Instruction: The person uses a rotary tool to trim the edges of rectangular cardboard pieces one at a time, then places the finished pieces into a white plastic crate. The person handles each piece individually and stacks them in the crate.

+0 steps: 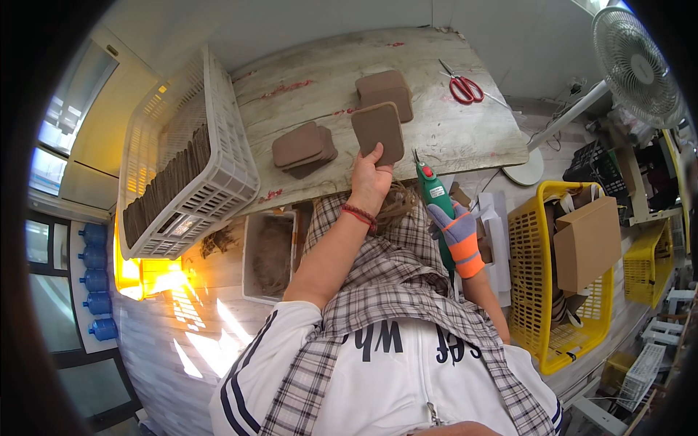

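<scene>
My left hand (372,182), bare with a red cord bracelet at its wrist, pinches a brown, round-cornered flat pad (379,129) by its near edge, thumb on top. To the right, my right hand (458,231) wears an orange and grey-purple glove. It is wrapped around a green handheld electric tool (435,190) with a red button and a thin pointed tip. That tip is just right of the pad, apart from it. Behind the held pad lies a small stack of similar pads (385,91). Another spread stack of pads (299,145) rests to the left.
Red-handled scissors (465,89) lie at the back right of the worn table (436,62). At left stands a white crate (218,138) with a long row of pads. A white box (251,247) of brown scraps, a yellow basket (525,269) and a white fan (631,69) surround the table.
</scene>
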Action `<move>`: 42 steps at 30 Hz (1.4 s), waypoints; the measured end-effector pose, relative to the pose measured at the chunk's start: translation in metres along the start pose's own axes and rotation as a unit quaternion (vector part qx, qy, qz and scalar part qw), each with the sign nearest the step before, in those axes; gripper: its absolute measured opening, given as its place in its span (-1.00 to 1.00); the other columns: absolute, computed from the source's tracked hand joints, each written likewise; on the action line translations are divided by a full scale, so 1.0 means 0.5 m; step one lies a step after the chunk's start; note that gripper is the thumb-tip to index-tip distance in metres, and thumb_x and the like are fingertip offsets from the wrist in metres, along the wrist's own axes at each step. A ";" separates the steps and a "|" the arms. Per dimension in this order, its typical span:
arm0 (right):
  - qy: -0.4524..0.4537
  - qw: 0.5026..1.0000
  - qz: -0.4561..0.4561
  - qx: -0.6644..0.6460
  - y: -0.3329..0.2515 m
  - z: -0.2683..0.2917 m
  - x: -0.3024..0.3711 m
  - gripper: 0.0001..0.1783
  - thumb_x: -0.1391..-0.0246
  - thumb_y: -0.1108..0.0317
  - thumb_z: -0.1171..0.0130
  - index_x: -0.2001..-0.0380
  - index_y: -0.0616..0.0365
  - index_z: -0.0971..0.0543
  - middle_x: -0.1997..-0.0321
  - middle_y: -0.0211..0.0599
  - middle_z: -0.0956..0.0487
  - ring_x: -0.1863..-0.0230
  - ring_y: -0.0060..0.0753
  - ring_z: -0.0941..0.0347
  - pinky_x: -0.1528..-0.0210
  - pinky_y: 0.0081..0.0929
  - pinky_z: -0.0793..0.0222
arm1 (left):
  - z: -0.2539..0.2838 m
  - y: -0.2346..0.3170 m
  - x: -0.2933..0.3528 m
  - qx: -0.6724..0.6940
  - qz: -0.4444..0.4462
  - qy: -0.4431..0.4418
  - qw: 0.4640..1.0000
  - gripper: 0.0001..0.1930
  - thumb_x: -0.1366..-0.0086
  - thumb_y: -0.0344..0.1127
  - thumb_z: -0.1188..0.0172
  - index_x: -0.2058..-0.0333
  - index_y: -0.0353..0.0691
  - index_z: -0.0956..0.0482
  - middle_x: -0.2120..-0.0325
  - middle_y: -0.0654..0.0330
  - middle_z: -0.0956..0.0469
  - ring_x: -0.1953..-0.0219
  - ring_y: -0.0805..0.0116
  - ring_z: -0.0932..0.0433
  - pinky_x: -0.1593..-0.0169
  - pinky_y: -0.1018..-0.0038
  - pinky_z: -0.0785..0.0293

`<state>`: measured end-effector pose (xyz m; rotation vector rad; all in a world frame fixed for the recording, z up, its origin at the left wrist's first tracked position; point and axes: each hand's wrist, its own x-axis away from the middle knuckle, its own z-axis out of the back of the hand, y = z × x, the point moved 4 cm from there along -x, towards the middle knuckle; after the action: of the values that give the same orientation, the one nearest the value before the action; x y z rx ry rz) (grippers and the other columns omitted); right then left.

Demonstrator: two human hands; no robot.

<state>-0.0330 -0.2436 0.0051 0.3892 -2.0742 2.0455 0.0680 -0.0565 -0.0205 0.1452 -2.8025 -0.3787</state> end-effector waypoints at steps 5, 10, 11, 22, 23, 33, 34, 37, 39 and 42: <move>0.012 1.000 0.007 0.009 0.006 -0.009 -0.006 -0.62 0.02 0.13 -0.30 0.34 0.19 -0.44 0.66 -0.42 -0.46 0.69 -0.63 -0.37 0.64 -0.67 -0.26 | 0.011 -0.018 -0.014 0.038 0.004 -0.013 0.999 -0.63 -0.18 -0.59 -0.11 0.02 -0.27 -0.34 0.05 0.09 -0.43 -0.01 0.16 -0.41 -0.13 0.26 -0.35; 0.003 1.000 0.005 -0.017 0.001 -0.013 -0.005 -0.62 0.01 0.14 -0.30 0.31 0.19 -0.43 0.65 -0.43 -0.46 0.68 -0.63 -0.38 0.64 -0.67 -0.26 | 0.019 -0.039 -0.020 0.058 0.017 -0.018 0.998 -0.64 -0.18 -0.59 -0.11 0.03 -0.26 -0.35 0.07 0.10 -0.45 0.00 0.15 -0.43 -0.12 0.27 -0.37; 0.001 1.000 0.003 -0.024 -0.001 -0.014 -0.004 -0.62 0.01 0.14 -0.30 0.30 0.19 -0.43 0.65 -0.43 -0.47 0.68 -0.62 -0.38 0.65 -0.67 -0.26 | 0.020 -0.044 -0.017 0.058 0.021 -0.014 0.998 -0.64 -0.18 -0.59 -0.11 0.03 -0.26 -0.35 0.06 0.10 -0.44 0.00 0.15 -0.43 -0.12 0.27 -0.37; 0.040 0.998 0.024 -0.036 -0.031 0.002 -0.015 -0.69 0.00 0.17 -0.28 0.37 0.20 -0.49 0.65 -0.39 -0.49 0.69 -0.63 -0.38 0.66 -0.67 -0.24 | 0.007 -0.091 0.052 -0.018 0.081 -0.039 0.996 -0.64 -0.21 -0.60 -0.06 0.01 -0.25 -0.32 0.02 0.09 -0.43 -0.03 0.15 -0.41 -0.17 0.26 -0.34; 0.042 0.998 0.028 -0.036 -0.035 0.003 -0.018 -0.69 0.00 0.17 -0.28 0.39 0.19 -0.50 0.65 -0.39 -0.49 0.69 -0.63 -0.38 0.66 -0.68 -0.23 | 0.012 -0.094 0.055 -0.023 0.087 -0.045 0.995 -0.64 -0.21 -0.60 -0.05 0.00 -0.24 -0.32 0.02 0.09 -0.43 -0.03 0.15 -0.41 -0.17 0.25 -0.34; 0.026 0.999 0.023 -0.011 -0.076 0.026 -0.016 -0.68 0.00 0.14 -0.28 0.39 0.19 -0.50 0.66 -0.43 -0.48 0.70 -0.65 -0.36 0.65 -0.69 -0.22 | 0.038 -0.083 0.071 -0.062 0.119 -0.035 0.990 -0.67 -0.22 -0.61 -0.02 0.04 -0.18 -0.37 0.06 0.13 -0.45 -0.01 0.19 -0.43 -0.13 0.23 -0.38; 0.019 1.000 0.021 -0.003 -0.081 0.030 -0.011 -0.67 0.00 0.14 -0.28 0.38 0.18 -0.50 0.66 -0.43 -0.48 0.70 -0.65 -0.36 0.65 -0.69 -0.22 | 0.040 -0.073 0.067 -0.084 0.109 -0.052 0.989 -0.67 -0.22 -0.61 -0.02 0.05 -0.18 -0.38 0.07 0.13 -0.46 -0.01 0.20 -0.43 -0.12 0.23 -0.39; -0.001 0.999 0.027 0.030 -0.084 0.043 0.000 -0.66 0.00 0.13 -0.28 0.37 0.18 -0.49 0.66 -0.43 -0.48 0.69 -0.66 -0.36 0.64 -0.69 -0.23 | 0.050 -0.039 0.050 -0.137 0.086 -0.093 0.982 -0.67 -0.22 -0.62 -0.03 0.05 -0.18 -0.39 0.07 0.13 -0.47 0.01 0.21 -0.45 -0.10 0.23 -0.41; -0.003 0.999 0.027 0.037 -0.082 0.045 0.006 -0.66 0.00 0.13 -0.27 0.36 0.19 -0.49 0.66 -0.42 -0.49 0.69 -0.66 -0.36 0.64 -0.69 -0.23 | 0.049 -0.018 0.047 -0.159 0.079 -0.111 0.978 -0.67 -0.21 -0.62 -0.03 0.05 -0.18 -0.38 0.07 0.13 -0.47 0.02 0.21 -0.46 -0.08 0.23 -0.43; 0.005 1.000 0.021 0.019 -0.075 0.038 0.009 -0.66 -0.01 0.13 -0.27 0.35 0.19 -0.49 0.65 -0.41 -0.49 0.69 -0.66 -0.37 0.64 -0.68 -0.24 | 0.042 -0.012 0.055 -0.140 0.079 -0.107 0.981 -0.68 -0.17 -0.62 -0.09 0.09 -0.20 -0.43 0.12 0.17 -0.51 0.09 0.27 -0.49 -0.02 0.31 -0.46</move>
<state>-0.0244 -0.2628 0.0414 0.3430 -2.0567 2.1102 0.0355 -0.0609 -0.0336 -0.1913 -2.9022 -0.7852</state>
